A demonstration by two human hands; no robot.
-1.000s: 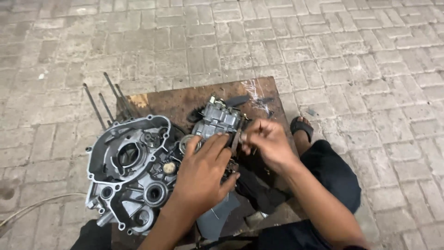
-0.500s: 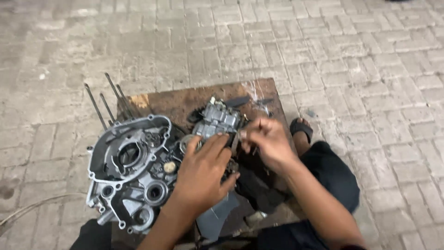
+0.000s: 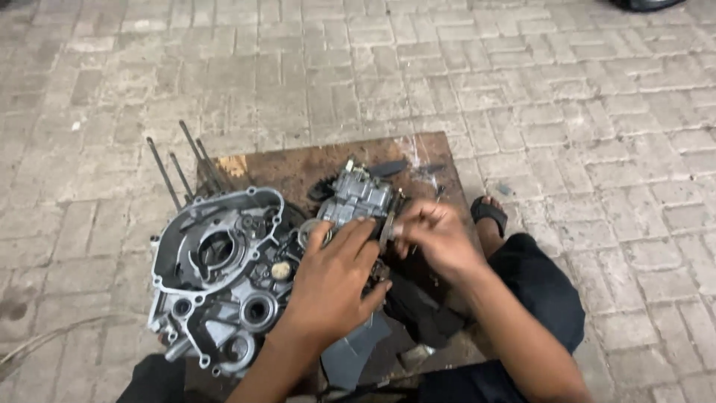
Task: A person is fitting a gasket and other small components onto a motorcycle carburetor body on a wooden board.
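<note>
On a brown board (image 3: 298,168) over brick paving, a grey engine part (image 3: 358,195) sits beside the crankcase (image 3: 216,269); left hand (image 3: 332,280) rests open on it, right hand (image 3: 436,239) seemingly pinches a small tool (image 3: 387,224).

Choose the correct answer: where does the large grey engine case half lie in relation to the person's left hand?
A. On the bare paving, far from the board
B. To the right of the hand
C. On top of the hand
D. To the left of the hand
D: the engine case half lies on the wooden board, left of the left hand, which rests beside it.
</note>
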